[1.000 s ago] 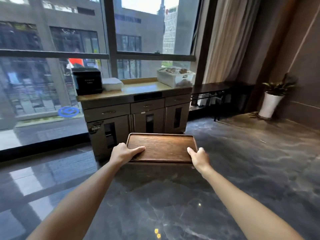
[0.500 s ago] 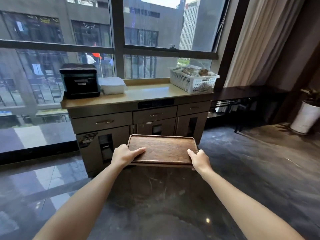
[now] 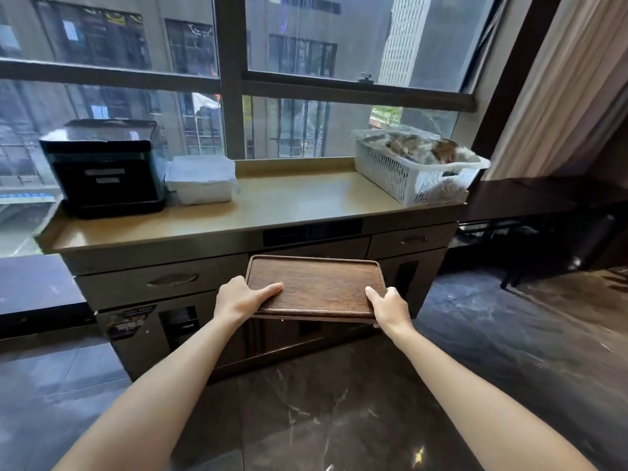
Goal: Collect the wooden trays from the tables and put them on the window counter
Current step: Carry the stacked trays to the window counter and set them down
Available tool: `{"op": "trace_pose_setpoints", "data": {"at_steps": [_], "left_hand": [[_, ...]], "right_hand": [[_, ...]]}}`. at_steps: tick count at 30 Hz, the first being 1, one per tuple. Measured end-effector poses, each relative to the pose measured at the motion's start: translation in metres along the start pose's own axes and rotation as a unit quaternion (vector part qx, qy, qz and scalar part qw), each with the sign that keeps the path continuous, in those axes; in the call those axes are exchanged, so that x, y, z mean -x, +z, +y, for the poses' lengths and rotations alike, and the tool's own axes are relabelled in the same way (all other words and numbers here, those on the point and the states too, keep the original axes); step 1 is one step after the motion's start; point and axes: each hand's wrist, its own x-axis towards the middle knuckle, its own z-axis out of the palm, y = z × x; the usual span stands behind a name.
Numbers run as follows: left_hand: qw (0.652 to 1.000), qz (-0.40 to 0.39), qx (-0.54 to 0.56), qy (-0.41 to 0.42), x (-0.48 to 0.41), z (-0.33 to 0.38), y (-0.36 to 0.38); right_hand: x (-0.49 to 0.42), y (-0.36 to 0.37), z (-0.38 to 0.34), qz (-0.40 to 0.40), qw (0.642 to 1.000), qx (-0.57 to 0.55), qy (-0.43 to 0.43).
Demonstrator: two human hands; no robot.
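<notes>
Closer now, the window counter fills my view, wooden tray pinched by my left hand and right hand, not yet set down.

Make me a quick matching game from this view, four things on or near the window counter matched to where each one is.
Things:
1. wooden tray
2. black appliance
3. white basket
4. white lidded box

Places:
A. right end of the counter
B. held in both hands, in front of the drawers
C. left end of the counter
D. just right of the black appliance

Pairs: 1-B, 2-C, 3-A, 4-D
</notes>
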Motion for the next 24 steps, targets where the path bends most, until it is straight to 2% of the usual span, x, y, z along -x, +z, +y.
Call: {"op": "trace_pose_setpoints", "data": {"at_steps": [13, 18, 24], "left_hand": [[0.997, 0.047, 0.003, -0.057, -0.279, 0.09, 0.055], [0.997, 0.039, -0.006, -0.067, -0.376, 0.091, 0.073], [0.996, 0.029, 0.0, -0.086, -0.508, 0.089, 0.093]], "right_hand": [[-0.334, 0.052, -0.101, -0.085, 0.995, -0.001, -0.045], [-0.426, 0.093, -0.123, -0.108, 0.994, 0.009, -0.031], [-0.537, 0.147, -0.158, -0.092, 0.995, 0.03, -0.029]]}}
